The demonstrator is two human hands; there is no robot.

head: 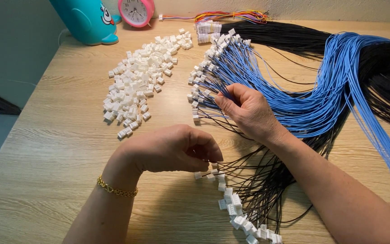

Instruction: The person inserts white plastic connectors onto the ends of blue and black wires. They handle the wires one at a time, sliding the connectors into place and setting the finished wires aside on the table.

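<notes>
Two hands work mid-table in the head view: the left hand (172,149) is curled, fingertips pinching at a white connector on the black wires (258,180), while the right hand (247,110) pinches one blue wire (294,106) out of the fanned bundle, likely to single it out. Loose white connector housings (138,81) are heaped within left reach; bare wooden table (46,149) stays open toward the left edge, wire bundles crowding the right.
</notes>
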